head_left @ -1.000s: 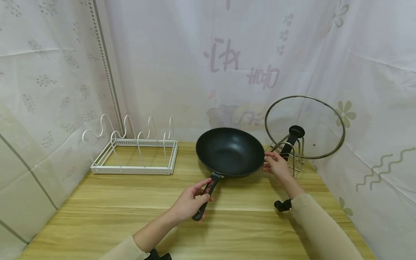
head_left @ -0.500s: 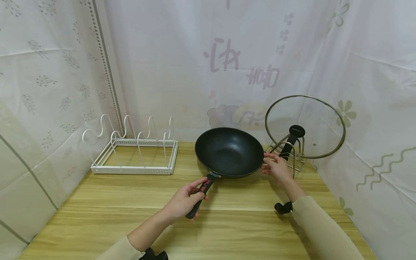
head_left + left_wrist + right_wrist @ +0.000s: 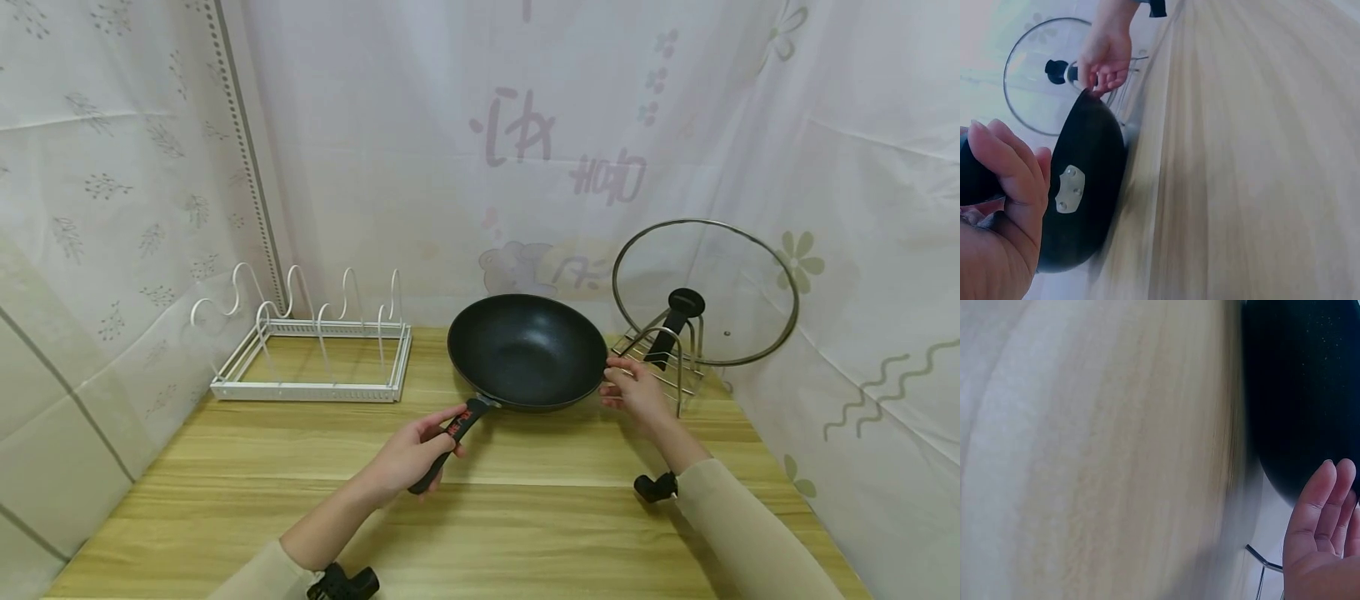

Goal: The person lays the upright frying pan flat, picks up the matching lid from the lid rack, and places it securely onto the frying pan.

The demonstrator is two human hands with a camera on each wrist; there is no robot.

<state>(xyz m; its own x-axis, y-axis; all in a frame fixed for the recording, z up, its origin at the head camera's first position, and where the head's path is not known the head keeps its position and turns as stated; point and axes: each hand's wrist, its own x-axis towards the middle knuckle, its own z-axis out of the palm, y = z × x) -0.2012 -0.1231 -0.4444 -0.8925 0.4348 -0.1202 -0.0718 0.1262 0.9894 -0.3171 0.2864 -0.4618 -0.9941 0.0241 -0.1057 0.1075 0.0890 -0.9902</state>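
A black wok (image 3: 528, 350) with a long dark handle (image 3: 461, 423) is at the middle of the wooden table. My left hand (image 3: 408, 457) grips this handle, the thumb on top. At the wok's right rim my right hand (image 3: 637, 392) pinches the edge, with other fingers against the outer side. In the left wrist view, the wok's underside (image 3: 1088, 187) and the metal handle bracket (image 3: 1070, 189) show. The right wrist view has the fingers (image 3: 1316, 494) against the wok's dark outside; the thumb is hidden there.
A white wire rack (image 3: 311, 392) stands at the left. Close by my right hand is a small metal rack (image 3: 679, 375) bearing an upright glass lid (image 3: 738, 283) with a black handle. Curtains hang behind and to the right of the wooden table (image 3: 525, 533).
The wok's handle has swung to the left, and my left hand has gone with it. The wok has turned and shifted slightly left, while my right hand stays at its rim.
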